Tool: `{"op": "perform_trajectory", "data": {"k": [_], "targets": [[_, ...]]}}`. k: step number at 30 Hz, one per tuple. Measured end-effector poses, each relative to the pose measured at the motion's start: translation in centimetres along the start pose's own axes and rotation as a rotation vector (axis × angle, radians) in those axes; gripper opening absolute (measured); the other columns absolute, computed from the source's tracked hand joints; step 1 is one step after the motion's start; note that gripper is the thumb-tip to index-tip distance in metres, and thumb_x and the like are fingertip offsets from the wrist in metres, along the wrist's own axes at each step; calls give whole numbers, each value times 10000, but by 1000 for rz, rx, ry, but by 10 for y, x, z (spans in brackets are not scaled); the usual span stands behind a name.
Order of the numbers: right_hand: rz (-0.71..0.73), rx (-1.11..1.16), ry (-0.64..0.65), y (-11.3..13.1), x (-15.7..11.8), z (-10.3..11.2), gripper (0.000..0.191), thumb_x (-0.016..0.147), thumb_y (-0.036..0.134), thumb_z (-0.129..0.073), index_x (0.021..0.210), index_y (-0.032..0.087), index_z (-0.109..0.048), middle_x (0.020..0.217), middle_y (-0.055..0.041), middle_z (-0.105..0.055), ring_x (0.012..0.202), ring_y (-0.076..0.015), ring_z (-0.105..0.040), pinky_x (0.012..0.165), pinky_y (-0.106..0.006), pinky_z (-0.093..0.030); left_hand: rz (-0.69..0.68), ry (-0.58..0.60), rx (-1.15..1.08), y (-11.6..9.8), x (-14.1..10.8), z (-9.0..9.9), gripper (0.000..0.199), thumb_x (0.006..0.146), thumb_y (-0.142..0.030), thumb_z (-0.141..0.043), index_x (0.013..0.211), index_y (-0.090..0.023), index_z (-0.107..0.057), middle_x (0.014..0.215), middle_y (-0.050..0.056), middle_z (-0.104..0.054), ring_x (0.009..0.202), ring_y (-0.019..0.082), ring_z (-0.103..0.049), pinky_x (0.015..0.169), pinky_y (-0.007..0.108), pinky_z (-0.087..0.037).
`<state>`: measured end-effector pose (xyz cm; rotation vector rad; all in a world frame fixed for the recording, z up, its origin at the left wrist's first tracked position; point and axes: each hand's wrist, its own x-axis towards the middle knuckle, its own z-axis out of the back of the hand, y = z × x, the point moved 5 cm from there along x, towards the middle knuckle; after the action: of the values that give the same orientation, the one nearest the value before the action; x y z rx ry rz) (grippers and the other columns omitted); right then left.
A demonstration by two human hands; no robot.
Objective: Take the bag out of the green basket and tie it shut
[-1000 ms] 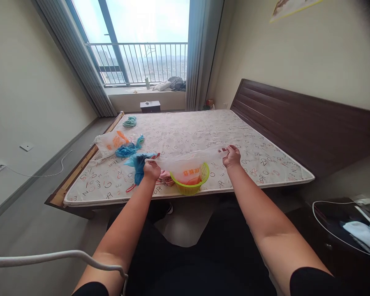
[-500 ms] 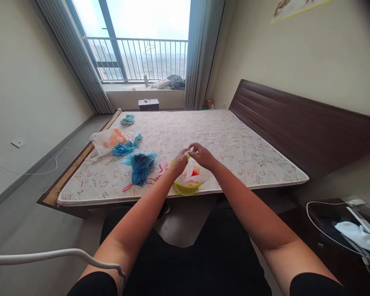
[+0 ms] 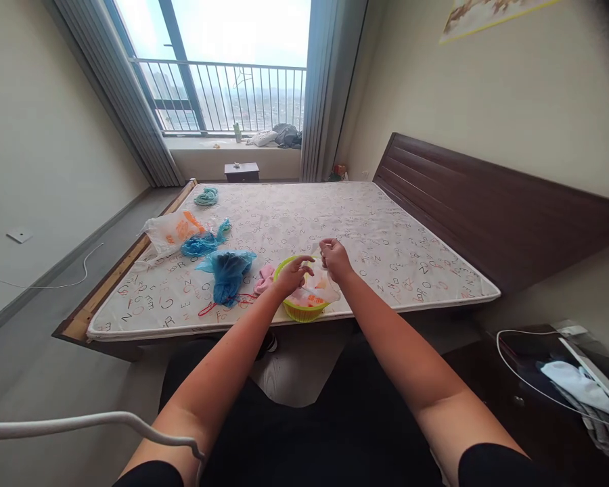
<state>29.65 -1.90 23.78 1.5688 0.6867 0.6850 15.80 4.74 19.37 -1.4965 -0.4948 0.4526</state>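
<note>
A yellow-green basket (image 3: 304,313) stands at the mattress's near edge, with a white plastic bag (image 3: 317,292) printed in orange inside it. My left hand (image 3: 293,274) is over the basket's left side, fingers apart and curved, with nothing visible held. My right hand (image 3: 335,258) is pinched on the upper part of the white bag above the basket's right side. Left of the basket lies a pink cloth (image 3: 264,279). Beside it is a blue plastic bag (image 3: 227,281) with something dark in it, and a red cord (image 3: 208,309) lies near.
On the mattress (image 3: 304,210) at the left lie another white bag (image 3: 170,232), a crumpled blue bag (image 3: 201,245) and a teal bundle (image 3: 206,197). A dark headboard (image 3: 467,182) stands right. A dark table (image 3: 482,385) with cables and cloth is at lower right.
My hands have moved apart. The left hand has opened and come lower over the basket; the right has shifted slightly, drawing the bag's edge. The view has shifted a little.
</note>
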Motion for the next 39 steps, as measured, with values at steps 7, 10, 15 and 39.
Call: {"op": "perform_trajectory", "data": {"k": [7,10,15,39], "targets": [[70,246,165,6,-12,-26,405,710,522,-765,869,245,-516,628,92,-438,507,-72,-355,506,-229,-348,-134,-120,128,-23,-3,-12,179,773,-213,-652,934,-160,-712,645,-62,-471,610,91,-419,596,225,-312],[106,207,98,2,-19,-28,411,728,553,-726,926,258,-518,698,68,-517,580,-102,-478,581,-256,-449,-110,-50,103,-29,-8,-18,189,782,-342,-710,775,-162,-651,632,-48,-458,608,98,-401,581,238,-292],[128,107,52,-7,-21,-25,448,727,565,-716,997,266,-520,796,21,-635,796,-171,-650,710,-301,-525,65,32,111,-14,-12,-16,388,762,-524,-736,675,-170,-604,540,-53,-378,513,83,-292,515,254,-172],[59,-584,339,-5,-12,4,155,783,267,-610,880,205,-714,811,-18,-729,754,-174,-634,736,-313,-491,6,-85,87,22,-10,-13,314,839,-437,-661,669,-177,-611,544,-43,-494,486,89,-417,511,232,-307]]}}
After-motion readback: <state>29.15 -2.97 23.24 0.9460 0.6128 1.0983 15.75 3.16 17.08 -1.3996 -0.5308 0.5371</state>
